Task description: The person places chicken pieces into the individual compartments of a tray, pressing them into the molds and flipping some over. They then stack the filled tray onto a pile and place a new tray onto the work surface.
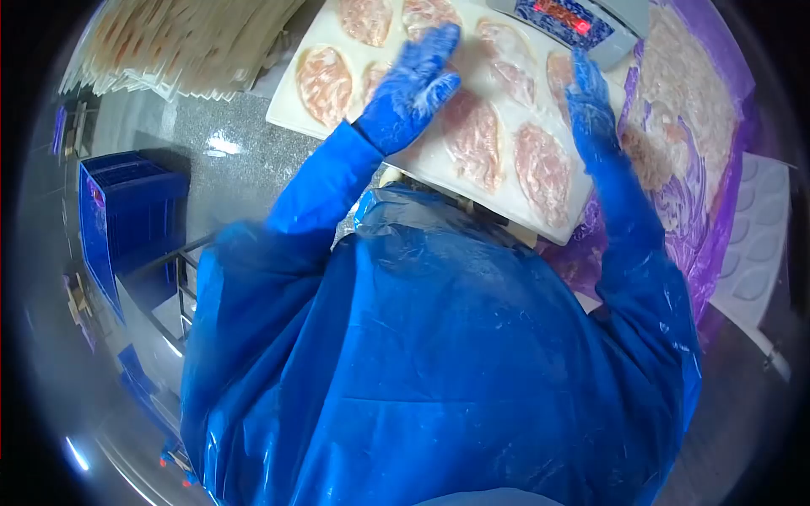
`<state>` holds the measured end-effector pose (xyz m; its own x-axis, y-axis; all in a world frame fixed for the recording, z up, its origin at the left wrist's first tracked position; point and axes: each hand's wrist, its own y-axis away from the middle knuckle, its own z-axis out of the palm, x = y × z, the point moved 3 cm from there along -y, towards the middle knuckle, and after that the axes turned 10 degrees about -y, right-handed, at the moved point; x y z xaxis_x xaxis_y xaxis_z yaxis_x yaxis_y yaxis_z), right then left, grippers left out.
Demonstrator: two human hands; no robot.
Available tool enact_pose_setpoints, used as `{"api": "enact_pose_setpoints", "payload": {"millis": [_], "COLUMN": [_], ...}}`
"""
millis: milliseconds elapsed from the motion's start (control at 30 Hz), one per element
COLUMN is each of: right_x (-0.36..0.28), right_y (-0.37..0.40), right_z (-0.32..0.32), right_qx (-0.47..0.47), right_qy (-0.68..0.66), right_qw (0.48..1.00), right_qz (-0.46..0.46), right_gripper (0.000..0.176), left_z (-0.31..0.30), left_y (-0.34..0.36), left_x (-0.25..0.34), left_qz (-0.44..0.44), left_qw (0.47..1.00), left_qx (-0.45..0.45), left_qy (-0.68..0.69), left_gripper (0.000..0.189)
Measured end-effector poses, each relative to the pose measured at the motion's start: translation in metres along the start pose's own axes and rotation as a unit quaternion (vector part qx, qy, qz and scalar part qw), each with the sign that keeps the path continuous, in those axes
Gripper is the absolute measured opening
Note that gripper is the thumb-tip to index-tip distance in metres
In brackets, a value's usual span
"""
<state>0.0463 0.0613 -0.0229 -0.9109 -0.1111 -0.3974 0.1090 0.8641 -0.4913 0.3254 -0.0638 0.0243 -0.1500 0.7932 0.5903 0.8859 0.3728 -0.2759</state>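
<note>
A white moulded tray (pixel 299 122) with oval hollows lies in front of me, raw pale-pink meat filling several of them. My left hand (pixel 409 91), in a wet blue glove, is stretched out flat over the tray's upper middle and partly covers meat there. At the tray's right side, my right hand (pixel 593 110) has its gloved fingers extended, overlapping a meat portion (pixel 558 78) in this view. Nearer to me, between the hands, are two more meat portions, one in the middle (pixel 472 139) and one to the right (pixel 542 173).
A scale (pixel 569 24) with a red lit display stands behind the tray. On the right, purple plastic sheeting (pixel 709 177) holds a mass of raw meat (pixel 679 76), beside a white moulded sheet (pixel 751 240). Stacked sheets (pixel 181 42) are upper left; a blue crate (pixel 131 228) stands below them.
</note>
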Motion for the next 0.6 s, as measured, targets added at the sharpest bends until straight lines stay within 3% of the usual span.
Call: {"api": "enact_pose_setpoints", "payload": {"millis": [33, 67, 100, 167, 200, 233, 300, 333, 367, 433, 467, 500, 600], "right_x": [-0.024, -0.070, -0.108, -0.148, -0.158, -0.156, -0.141, -0.142, -0.152, -0.183, -0.189, -0.185, -0.182], "right_y": [-0.004, -0.010, -0.013, 0.008, 0.020, 0.023, 0.024, 0.019, 0.017, 0.015, 0.027, 0.034, 0.027], "right_z": [-0.004, -0.014, -0.016, 0.018, 0.029, 0.029, 0.014, -0.004, -0.011, -0.011, 0.007, 0.021, 0.011], "right_qx": [-0.002, -0.012, -0.023, -0.070, -0.161, -0.162, -0.072, -0.050, -0.051, -0.109, -0.200, -0.220, -0.190], "right_qy": [-0.002, -0.064, -0.125, -0.264, -0.025, -0.026, -0.254, -0.187, -0.188, -0.032, 0.027, -0.005, -0.010], "right_qw": [1.000, 0.996, 0.985, 0.960, 0.986, 0.986, 0.956, 0.979, 0.979, 0.993, 0.979, 0.975, 0.980], "right_qz": [-0.001, 0.056, 0.112, 0.057, 0.038, 0.038, 0.126, 0.064, 0.068, 0.044, 0.024, 0.028, 0.053], "right_gripper": [0.059, 0.061, 0.064, 0.068, 0.073, 0.073, 0.075, 0.074, 0.074, 0.075, 0.079, 0.082, 0.080], "left_z": [-0.009, 0.001, 0.016, 0.040, 0.035, 0.034, 0.013, -0.002, 0.002, 0.019, 0.045, 0.052, 0.028], "left_y": [0.004, 0.010, 0.013, 0.016, 0.013, 0.017, 0.021, 0.025, 0.032, 0.046, 0.056, 0.059, 0.067], "left_x": [-0.002, 0.012, 0.026, 0.036, 0.032, 0.026, 0.019, 0.027, 0.035, 0.051, 0.058, 0.061, 0.057], "left_qz": [-0.017, -0.007, 0.019, 0.038, 0.053, 0.051, 0.021, -0.002, -0.003, 0.004, -0.027, -0.002, -0.014], "left_qw": [0.994, 0.988, 0.990, 0.930, 0.972, 0.972, 0.998, 0.990, 0.991, 0.987, 0.970, 0.986, 0.968], "left_qx": [0.093, 0.089, 0.048, -0.159, -0.081, -0.082, -0.037, 0.001, -0.002, 0.045, -0.107, -0.055, -0.100], "left_qy": [-0.061, -0.123, -0.131, -0.331, -0.213, -0.213, -0.055, -0.139, -0.137, -0.155, -0.216, -0.156, -0.228], "left_gripper": [0.065, 0.064, 0.064, 0.067, 0.063, 0.063, 0.060, 0.059, 0.059, 0.059, 0.063, 0.066, 0.069]}}
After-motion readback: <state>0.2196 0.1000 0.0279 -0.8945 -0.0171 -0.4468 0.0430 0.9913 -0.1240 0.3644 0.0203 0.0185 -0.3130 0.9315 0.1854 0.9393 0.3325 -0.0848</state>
